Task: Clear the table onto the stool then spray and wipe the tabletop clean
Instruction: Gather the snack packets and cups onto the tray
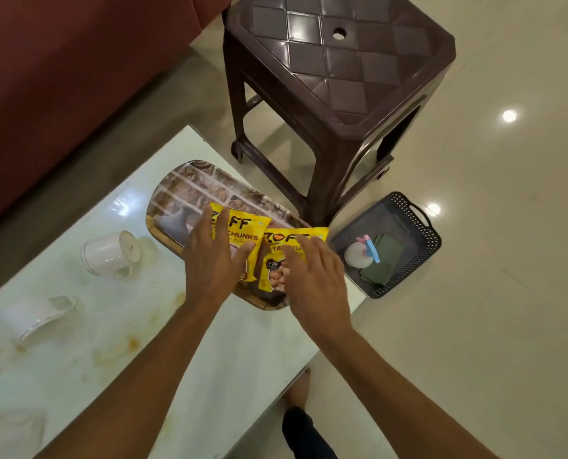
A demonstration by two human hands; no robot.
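Note:
A brick-patterned oval tray (189, 190) lies at the far end of the white, stained table (163, 326). Two yellow snack packets lie on the tray, the left packet (246, 233) and the right packet (276, 256). My left hand (214, 256) hovers over the left packet with straight, spread fingers. Over the right packet is my right hand (312, 276), fingers also extended. Neither hand grips anything. A white cup (110, 253) lies on its side to the left of the tray. Beyond the table stands the dark brown plastic stool (339, 61).
A black perforated basket (405, 233) on the floor right of the table holds a spray bottle (362, 253) and a green cloth (388, 256). A second white cup (37, 316) lies tipped at the table's left. A red sofa (60, 77) flanks the left side. My foot (299, 389) stands by the table.

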